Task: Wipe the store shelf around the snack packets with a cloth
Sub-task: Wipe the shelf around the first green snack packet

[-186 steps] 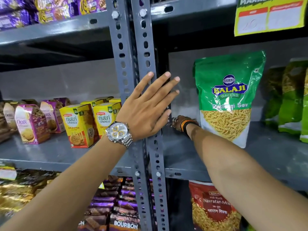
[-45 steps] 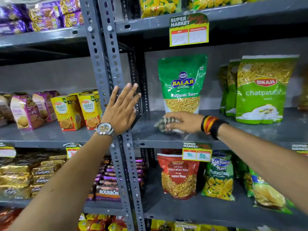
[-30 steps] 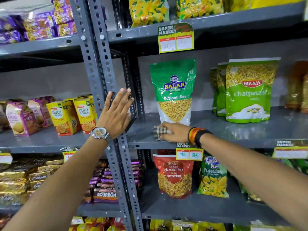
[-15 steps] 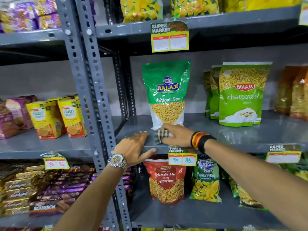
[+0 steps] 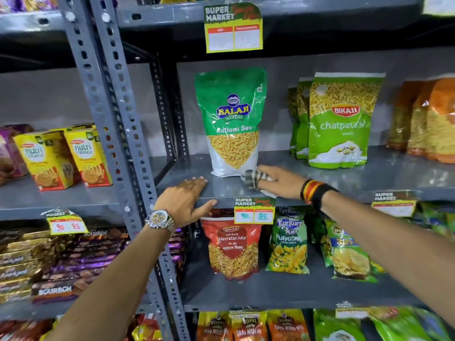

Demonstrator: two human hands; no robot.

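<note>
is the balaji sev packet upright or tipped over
Upright: the Balaji Ratlami Sev packet stands on its base on the grey shelf, label facing out, leaning back only slightly.

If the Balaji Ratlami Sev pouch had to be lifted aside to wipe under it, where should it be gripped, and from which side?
Probably the upper green half of the Balaji Ratlami Sev pouch, pinched front to back from the open left side. It stands upright and alone on the shelf, with bare space to its left, while the right hand and cloth crowd its lower right corner.
</note>
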